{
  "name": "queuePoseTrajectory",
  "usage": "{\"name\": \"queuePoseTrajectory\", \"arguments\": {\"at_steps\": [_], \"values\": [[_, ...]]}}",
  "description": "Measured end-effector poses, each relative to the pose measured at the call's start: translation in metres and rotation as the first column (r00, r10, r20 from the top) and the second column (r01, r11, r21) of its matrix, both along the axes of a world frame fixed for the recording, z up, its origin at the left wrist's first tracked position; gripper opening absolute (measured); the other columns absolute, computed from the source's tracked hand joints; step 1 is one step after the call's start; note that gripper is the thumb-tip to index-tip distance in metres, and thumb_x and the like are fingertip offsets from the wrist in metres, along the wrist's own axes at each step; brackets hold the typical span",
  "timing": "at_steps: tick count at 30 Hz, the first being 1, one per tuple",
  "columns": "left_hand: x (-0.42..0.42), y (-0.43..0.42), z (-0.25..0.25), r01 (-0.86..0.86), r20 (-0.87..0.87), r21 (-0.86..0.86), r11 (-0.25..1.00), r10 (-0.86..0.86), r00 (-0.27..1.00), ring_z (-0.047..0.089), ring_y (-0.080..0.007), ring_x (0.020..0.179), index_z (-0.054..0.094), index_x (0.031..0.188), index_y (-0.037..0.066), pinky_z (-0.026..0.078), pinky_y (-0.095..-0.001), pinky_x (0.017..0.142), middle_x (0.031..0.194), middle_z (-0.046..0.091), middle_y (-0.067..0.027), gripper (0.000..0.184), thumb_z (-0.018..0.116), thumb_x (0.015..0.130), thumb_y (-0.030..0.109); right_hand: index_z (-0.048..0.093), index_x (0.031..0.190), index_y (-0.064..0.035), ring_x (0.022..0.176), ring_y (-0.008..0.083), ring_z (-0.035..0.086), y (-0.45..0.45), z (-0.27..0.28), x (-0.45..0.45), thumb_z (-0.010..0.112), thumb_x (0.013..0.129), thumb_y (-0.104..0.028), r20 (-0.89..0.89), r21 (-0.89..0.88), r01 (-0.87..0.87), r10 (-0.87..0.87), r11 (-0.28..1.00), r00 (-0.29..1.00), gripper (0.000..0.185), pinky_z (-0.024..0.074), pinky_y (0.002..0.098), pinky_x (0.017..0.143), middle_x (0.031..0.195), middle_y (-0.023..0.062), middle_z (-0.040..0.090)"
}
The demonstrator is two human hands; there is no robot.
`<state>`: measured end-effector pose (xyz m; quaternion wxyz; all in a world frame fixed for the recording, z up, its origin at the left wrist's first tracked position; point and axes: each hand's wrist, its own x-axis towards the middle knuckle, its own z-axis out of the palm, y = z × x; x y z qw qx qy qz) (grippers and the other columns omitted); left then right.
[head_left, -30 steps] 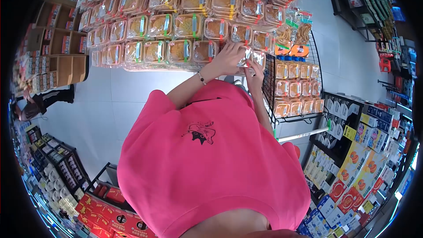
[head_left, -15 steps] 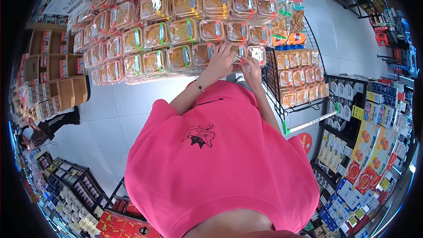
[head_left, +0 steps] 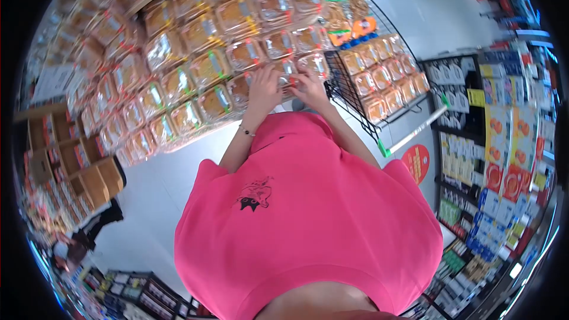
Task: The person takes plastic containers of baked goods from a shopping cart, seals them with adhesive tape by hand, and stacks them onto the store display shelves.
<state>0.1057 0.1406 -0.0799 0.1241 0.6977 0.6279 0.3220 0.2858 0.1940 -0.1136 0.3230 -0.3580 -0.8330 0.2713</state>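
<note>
My left hand (head_left: 265, 88), with a bracelet on its wrist, is at the front row of the display, its fingers at the left side of a clear plastic food box (head_left: 287, 69). From the right, my right hand (head_left: 312, 90) grips the same box, thumb and fingers near its front edge. The box sits in line with its neighbours, between another clear box (head_left: 240, 90) and one at the row's right end (head_left: 313, 66). Motion blurs the fingertips, and the hands partly cover the box.
Stacked boxes (head_left: 207, 70) cover the sloping display. A black wire rack (head_left: 385, 124) with more packages stands to the right, beside a white bar with green ends (head_left: 415, 132). Wooden shelving (head_left: 98, 184) and another person (head_left: 80, 246) are at the left.
The view has turned, so the display now slants. The box between my hands, lifted a little a second ago, now sits lower within the front row. Both hands have stayed close to it.
</note>
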Motion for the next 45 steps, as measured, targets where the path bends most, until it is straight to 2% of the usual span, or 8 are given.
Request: {"name": "queuePoseTrajectory", "arguments": {"at_steps": [11,13,26,31,34,36,37,45], "values": [[0.007,0.000,0.006,-0.014,-0.078,-0.067,0.998,0.009,0.997,0.045,-0.0377,0.111,0.051,0.100,0.003,0.033,-0.0472,0.099,0.122,0.046,-0.0192,0.039,0.066,0.064,0.006,0.062,0.102,-0.0083,0.103,0.0336,0.058,-0.003,0.001,-0.005,0.071,0.078,-0.018,-0.013,-0.153,0.054,-0.057,0.987,0.998,0.027,0.0469,0.0404,0.085,0.122,0.0160,0.057],[0.009,-0.003,0.008,-0.013,-0.110,-0.073,0.997,0.005,0.994,0.045,-0.0378,0.111,0.051,0.100,0.002,0.033,-0.0474,0.099,0.122,0.046,-0.0192,0.039,0.065,0.064,0.006,0.061,0.102,-0.0100,0.110,0.0326,0.053,-0.003,-0.003,-0.006,0.071,0.076,-0.020,-0.058,-0.096,0.039,-0.045,0.995,0.997,0.029,0.0406,0.0430,0.092,0.121,0.0126,0.058],[0.038,-0.002,0.021,-0.177,-0.228,-0.106,0.979,0.149,0.962,0.040,-0.0370,0.124,0.050,0.116,0.003,0.027,-0.0496,0.106,0.132,0.043,-0.0190,0.048,0.068,0.074,0.016,0.060,0.105,-0.0088,0.107,0.0315,0.054,0.007,0.005,0.003,0.069,0.078,-0.021,-0.063,-0.035,-0.027,0.024,0.999,0.998,0.031,0.0433,0.0427,0.088,0.118,0.0138,0.056],[0.095,0.010,0.041,-0.069,0.087,-0.096,0.993,0.078,0.993,0.057,-0.0346,0.098,0.056,0.108,0.000,0.046,-0.0416,0.081,0.106,0.058,-0.0172,0.028,0.059,0.081,0.007,0.060,0.108,-0.0048,0.112,0.0334,0.052,0.009,0.034,0.048,0.060,0.085,-0.020,-0.083,-0.239,-0.006,-0.014,0.971,0.996,0.027,0.0423,0.0409,0.094,0.122,0.0172,0.052],[0.129,0.022,0.045,0.084,0.202,-0.173,0.981,-0.048,0.978,0.055,-0.0359,0.099,0.056,0.107,0.001,0.044,-0.0431,0.086,0.104,0.058,-0.0188,0.027,0.057,0.080,0.007,0.059,0.105,-0.0032,0.104,0.0306,0.057,0.012,0.031,0.084,0.058,0.086,-0.016,-0.103,-0.234,0.025,-0.051,0.972,0.993,0.023,0.0462,0.0378,0.088,0.111,0.0147,0.055],[0.149,0.029,0.039,0.114,0.199,-0.071,0.991,-0.098,0.975,0.056,-0.0361,0.094,0.056,0.106,0.001,0.044,-0.0438,0.083,0.098,0.059,-0.0176,0.027,0.056,0.079,0.006,0.059,0.103,-0.0021,0.091,0.0298,0.061,0.011,0.032,0.109,0.059,0.085,-0.014,-0.115,-0.436,0.099,-0.164,0.894,0.980,0.021,0.0494,0.0356,0.078,0.103,0.0147,0.057],[0.158,0.032,0.038,0.171,0.185,-0.088,0.981,-0.153,0.971,0.056,-0.0364,0.094,0.056,0.106,0.002,0.044,-0.0439,0.082,0.097,0.059,-0.0176,0.027,0.056,0.079,0.007,0.059,0.100,-0.0050,0.086,0.0323,0.061,0.011,0.022,0.119,0.058,0.084,-0.018,-0.170,-0.374,0.124,-0.200,0.919,0.965,0.021,0.0484,0.0415,0.074,0.091,0.0133,0.059],[0.221,0.065,0.012,0.302,0.101,-0.293,0.907,-0.285,0.953,0.057,-0.0375,0.095,0.055,0.109,0.004,0.046,-0.0460,0.080,0.099,0.059,-0.0190,0.028,0.054,0.083,0.013,0.058,0.106,-0.0045,0.093,0.0333,0.060,0.025,-0.020,0.193,0.060,0.082,-0.016,-0.015,-0.494,0.197,-0.235,0.847,0.972,0.027,0.0487,0.0423,0.077,0.101,0.0166,0.060]]}}
